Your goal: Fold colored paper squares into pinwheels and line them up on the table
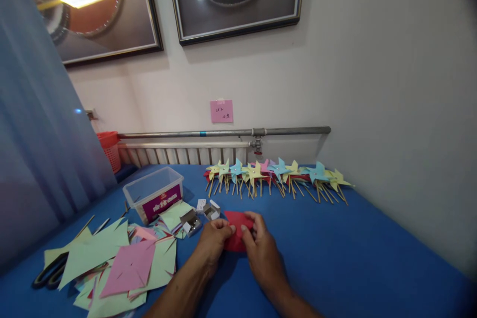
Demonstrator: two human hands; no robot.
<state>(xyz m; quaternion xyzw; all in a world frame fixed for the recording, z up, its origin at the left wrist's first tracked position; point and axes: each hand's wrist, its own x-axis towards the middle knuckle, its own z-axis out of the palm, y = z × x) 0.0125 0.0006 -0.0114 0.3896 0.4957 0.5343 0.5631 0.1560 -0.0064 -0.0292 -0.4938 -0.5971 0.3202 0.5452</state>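
Both of my hands grip a piece of red paper [235,245] above the blue tabletop. My left hand [215,238] pinches its left side between thumb and fingers. At the right side, my right hand [261,246] holds it with the thumb on the near face and the fingers curled behind. The fingers cover part of the paper, so its folds are hard to make out. Just beyond my left hand sit small open boxes [191,222] with tiny metal pieces in one. Slit paper squares, among them a pink one [130,267], lie in a loose pile to the left.
Finished paper pinwheels [255,173] on sticks line the back of the blue table [335,258]. A clear plastic tub [153,190] stands behind the paper pile. Black-handled scissors [52,272] lie partly under paper. A wall meets the table's right side; a pipe [223,133] runs behind.
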